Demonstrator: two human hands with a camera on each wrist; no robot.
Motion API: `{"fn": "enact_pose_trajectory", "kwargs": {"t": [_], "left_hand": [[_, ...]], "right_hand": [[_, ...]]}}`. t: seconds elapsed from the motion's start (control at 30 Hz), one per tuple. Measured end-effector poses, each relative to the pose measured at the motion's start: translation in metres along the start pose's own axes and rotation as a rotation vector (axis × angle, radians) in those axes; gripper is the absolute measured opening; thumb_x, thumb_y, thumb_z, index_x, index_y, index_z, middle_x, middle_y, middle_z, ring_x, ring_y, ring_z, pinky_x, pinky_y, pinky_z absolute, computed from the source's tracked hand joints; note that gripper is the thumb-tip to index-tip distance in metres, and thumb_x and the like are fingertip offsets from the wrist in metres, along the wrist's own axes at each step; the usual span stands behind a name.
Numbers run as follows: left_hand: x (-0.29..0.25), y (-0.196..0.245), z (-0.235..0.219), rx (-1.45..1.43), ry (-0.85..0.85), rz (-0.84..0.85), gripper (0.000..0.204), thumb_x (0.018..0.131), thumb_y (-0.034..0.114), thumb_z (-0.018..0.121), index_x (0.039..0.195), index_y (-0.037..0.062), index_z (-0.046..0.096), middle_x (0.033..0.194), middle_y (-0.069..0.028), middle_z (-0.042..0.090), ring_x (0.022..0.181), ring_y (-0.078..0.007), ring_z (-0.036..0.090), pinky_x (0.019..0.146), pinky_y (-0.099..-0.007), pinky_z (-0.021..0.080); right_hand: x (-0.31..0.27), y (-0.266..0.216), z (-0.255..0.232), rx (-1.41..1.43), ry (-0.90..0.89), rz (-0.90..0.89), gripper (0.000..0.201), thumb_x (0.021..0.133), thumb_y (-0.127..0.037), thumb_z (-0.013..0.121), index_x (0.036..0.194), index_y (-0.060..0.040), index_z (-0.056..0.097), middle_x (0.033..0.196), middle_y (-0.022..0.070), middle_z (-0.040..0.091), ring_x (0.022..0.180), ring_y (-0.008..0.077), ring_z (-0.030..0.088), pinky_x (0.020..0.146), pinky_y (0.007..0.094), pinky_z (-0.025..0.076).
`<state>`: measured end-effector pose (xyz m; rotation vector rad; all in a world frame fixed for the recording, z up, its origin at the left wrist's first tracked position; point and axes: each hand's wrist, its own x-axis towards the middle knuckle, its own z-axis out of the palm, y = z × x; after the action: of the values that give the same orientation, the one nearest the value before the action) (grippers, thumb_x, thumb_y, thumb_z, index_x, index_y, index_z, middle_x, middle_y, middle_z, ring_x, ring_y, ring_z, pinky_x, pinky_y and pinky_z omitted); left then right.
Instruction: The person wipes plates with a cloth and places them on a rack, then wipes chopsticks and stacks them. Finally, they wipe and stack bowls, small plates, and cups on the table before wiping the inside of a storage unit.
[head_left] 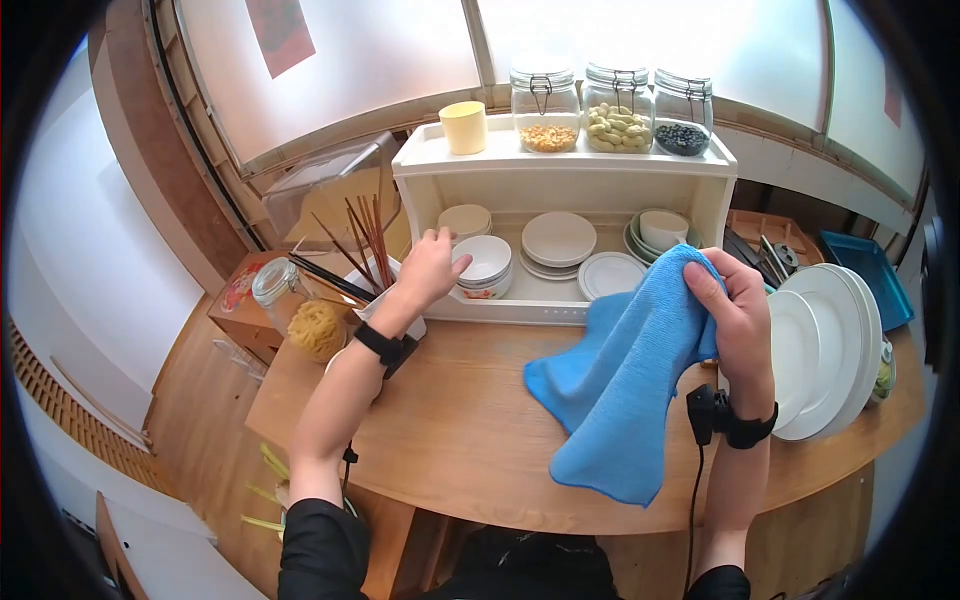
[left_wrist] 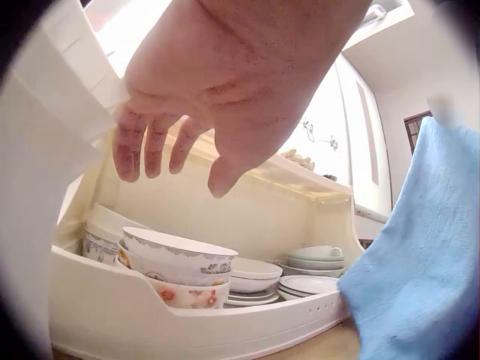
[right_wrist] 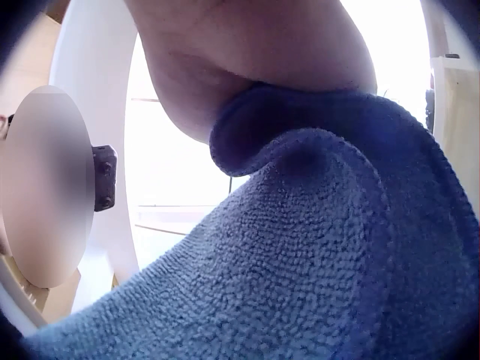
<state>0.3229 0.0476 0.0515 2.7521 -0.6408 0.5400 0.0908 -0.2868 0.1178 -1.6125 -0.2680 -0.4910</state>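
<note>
My right hand pinches a blue cloth near its top, and the cloth hangs down over the table in loose folds. In the right wrist view the cloth fills much of the picture below the hand. My left hand reaches toward the white shelf unit, its fingers loosely extended and holding nothing. Below it, in the left wrist view, stands a stack of patterned bowls. Beside these bowls on the lower shelf are stacked plates, a flat white plate and a white cup.
Three glass jars and a yellow cup stand on the shelf top. At left are a chopstick holder, a sponge and a glass jar. Large white plates stand upright at right, near a blue tray.
</note>
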Motion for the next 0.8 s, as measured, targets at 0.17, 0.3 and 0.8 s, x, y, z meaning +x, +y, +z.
{"fn": "enact_pose_trajectory", "kwargs": {"t": [0.17,0.3,0.8], "left_hand": [[0.01,0.008,0.012,0.037,-0.115,0.012,0.061,0.09,0.039,0.071,0.129,-0.0059,0.054,0.123,-0.0307,0.06,0.116,-0.0444,0.059,0.101,-0.047,0.049],[0.017,0.013,0.033,0.03,-0.167,-0.043,0.092,0.083,0.054,0.075,0.141,-0.0084,0.039,0.13,-0.0379,0.053,0.125,-0.0481,0.054,0.105,-0.0472,0.046],[0.04,-0.001,0.064,-0.298,-0.315,-0.355,0.139,0.062,0.064,0.086,0.159,0.0022,0.008,0.145,-0.0431,0.035,0.134,-0.0542,0.043,0.11,-0.0554,0.039]], "right_hand": [[-0.001,-0.004,0.003,-0.095,-0.016,0.012,0.026,0.101,-0.022,0.063,0.105,0.0027,0.069,0.084,0.0014,0.068,0.076,0.0062,0.06,0.07,0.0209,0.047],[0.002,0.001,0.004,-0.077,-0.011,0.033,0.025,0.101,-0.021,0.063,0.105,0.0029,0.069,0.083,0.001,0.068,0.075,0.0061,0.06,0.069,0.0208,0.047],[0.0,0.001,0.006,-0.036,-0.031,0.071,0.027,0.101,-0.021,0.062,0.108,0.0042,0.068,0.085,0.0016,0.068,0.076,0.006,0.06,0.069,0.0218,0.048]]}}
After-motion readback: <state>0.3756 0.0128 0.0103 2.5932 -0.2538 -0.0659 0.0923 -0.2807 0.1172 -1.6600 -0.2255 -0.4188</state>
